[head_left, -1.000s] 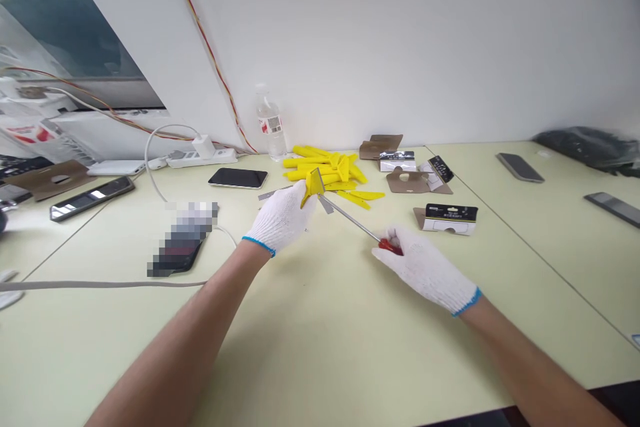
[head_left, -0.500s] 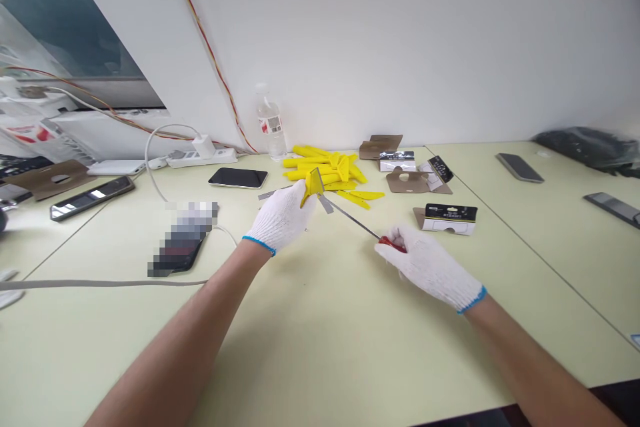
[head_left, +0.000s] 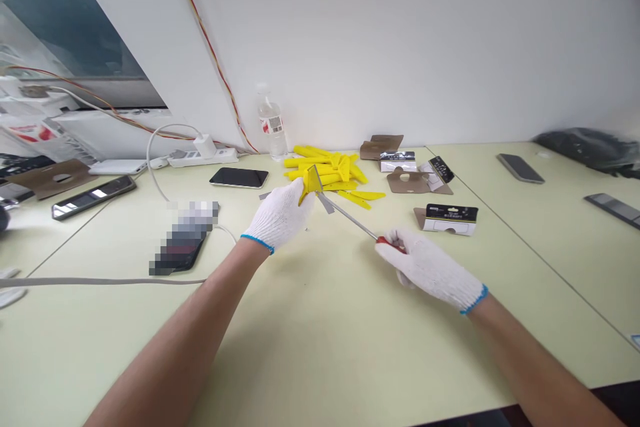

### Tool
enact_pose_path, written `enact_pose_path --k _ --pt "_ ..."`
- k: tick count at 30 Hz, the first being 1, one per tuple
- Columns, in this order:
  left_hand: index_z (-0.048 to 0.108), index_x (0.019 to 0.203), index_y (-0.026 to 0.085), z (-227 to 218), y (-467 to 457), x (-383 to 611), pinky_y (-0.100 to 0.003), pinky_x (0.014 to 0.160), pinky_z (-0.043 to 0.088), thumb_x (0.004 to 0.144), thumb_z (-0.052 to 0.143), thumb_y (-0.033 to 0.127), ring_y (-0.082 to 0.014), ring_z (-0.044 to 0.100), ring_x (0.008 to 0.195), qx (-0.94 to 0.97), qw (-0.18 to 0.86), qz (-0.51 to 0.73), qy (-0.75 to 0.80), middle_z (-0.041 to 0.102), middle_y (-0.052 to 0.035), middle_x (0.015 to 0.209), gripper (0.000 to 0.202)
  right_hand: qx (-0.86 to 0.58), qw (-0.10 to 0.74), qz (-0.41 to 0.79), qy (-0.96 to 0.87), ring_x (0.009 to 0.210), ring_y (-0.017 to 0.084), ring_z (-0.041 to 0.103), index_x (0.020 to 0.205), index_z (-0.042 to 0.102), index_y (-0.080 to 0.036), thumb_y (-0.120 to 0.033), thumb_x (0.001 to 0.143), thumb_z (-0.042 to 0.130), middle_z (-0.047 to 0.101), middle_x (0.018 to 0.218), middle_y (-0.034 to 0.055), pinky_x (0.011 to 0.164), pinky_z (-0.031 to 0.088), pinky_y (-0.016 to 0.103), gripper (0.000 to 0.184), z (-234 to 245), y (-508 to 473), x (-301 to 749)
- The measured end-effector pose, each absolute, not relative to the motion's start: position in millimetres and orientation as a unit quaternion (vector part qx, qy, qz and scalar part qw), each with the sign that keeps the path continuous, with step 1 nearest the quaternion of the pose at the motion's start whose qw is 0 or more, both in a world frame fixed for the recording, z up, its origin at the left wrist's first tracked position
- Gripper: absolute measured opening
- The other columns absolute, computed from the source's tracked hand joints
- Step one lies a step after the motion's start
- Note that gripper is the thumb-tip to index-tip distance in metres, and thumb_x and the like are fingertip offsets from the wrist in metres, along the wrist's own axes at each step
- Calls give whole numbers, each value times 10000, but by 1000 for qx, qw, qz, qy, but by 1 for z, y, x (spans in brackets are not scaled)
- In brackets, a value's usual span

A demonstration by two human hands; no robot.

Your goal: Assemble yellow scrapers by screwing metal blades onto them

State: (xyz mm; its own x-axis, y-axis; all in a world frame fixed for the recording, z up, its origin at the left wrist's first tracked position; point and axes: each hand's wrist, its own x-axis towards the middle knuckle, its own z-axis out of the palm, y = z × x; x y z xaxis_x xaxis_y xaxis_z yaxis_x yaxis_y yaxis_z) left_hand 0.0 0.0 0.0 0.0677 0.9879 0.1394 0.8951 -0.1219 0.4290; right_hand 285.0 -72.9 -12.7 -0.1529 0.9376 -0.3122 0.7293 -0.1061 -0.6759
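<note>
We note two gloved hands over the table [head_left: 320,347], well apart, both in white knit gloves [head_left: 435,272] with blue cuffs. The left hand [head_left: 280,217] is closed around one yellow plastic piece [head_left: 313,181], with a flat grey metal strip [head_left: 265,195] showing past the glove. The right hand [head_left: 430,270] grips one red-handled screwdriver [head_left: 350,215] by the handle. Its long shaft runs across the gap between the hands, and the tip ends at the yellow piece, beside a small grey metal tab [head_left: 326,204]. We cannot tell the exact contact point.

Just beyond the left hand lies a heap of yellow plastic pieces [head_left: 325,170], too overlapped to count. Right of it we count five cardboard-and-paper packaging cards [head_left: 447,219]. We log five phones on the table: a black phone [head_left: 239,177] near the heap, a phone [head_left: 93,188] further left, one pixelated phone [head_left: 183,247], and two phones [head_left: 520,168] on the right. Along the wall stand one water bottle [head_left: 270,123] and one power strip [head_left: 203,157] with a white charger [head_left: 204,145] plugged in.
</note>
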Motion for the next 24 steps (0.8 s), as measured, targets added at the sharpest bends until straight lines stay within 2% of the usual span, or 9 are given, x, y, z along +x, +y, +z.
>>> enact_pose_path --k 2,4,9,14,18,21,24 --pt "579 961 224 -3 1 0 -326 636 363 1043 468 351 -226 606 730 730 100 211 642 656 -46 814 188 -647 143 333 -671 608 149 504 880 489 -232 -516 1008 567 567 712 -26 584 374 279 321 -16 -72 283" --pt "544 933 232 -4 2 -1 -317 621 332 1039 457 361 -228 598 710 735 91 216 636 653 -47 809 188 -634 157 306 -693 687 155 514 876 506 -225 -502 1009 568 584 792 -9 630 379 282 314 -18 -71 283" --pt "519 938 234 0 1 -1 -305 640 340 1042 447 344 -228 616 722 734 99 209 638 682 -48 836 168 -575 151 368 -715 649 154 473 831 497 -222 -544 1104 345 509 711 -18 634 367 302 449 -15 -74 287" --pt "536 964 227 5 -1 1 -306 644 340 1045 458 350 -229 618 729 730 105 200 645 677 -62 836 167 -615 156 400 -662 595 156 520 868 499 -225 -598 1053 467 547 655 -24 585 383 292 418 -14 -73 287" --pt "503 916 231 4 -1 0 -295 627 313 1039 447 343 -208 578 683 734 99 207 639 641 -36 791 176 -631 160 327 -685 652 164 525 896 549 -221 -547 1011 546 608 759 2 589 361 290 346 -18 -70 286" --pt "497 912 232 2 0 -2 -291 625 318 1041 442 359 -211 585 681 734 99 212 638 640 -30 781 189 -596 172 312 -720 729 185 535 929 600 -224 -542 1054 465 624 836 21 631 368 303 368 -19 -70 288" --pt "505 918 230 1 0 -3 -293 633 335 1042 456 368 -215 605 695 732 101 213 639 659 -39 794 192 -582 159 329 -727 674 182 483 921 605 -229 -545 1096 349 553 758 9 612 344 311 442 -17 -73 289"
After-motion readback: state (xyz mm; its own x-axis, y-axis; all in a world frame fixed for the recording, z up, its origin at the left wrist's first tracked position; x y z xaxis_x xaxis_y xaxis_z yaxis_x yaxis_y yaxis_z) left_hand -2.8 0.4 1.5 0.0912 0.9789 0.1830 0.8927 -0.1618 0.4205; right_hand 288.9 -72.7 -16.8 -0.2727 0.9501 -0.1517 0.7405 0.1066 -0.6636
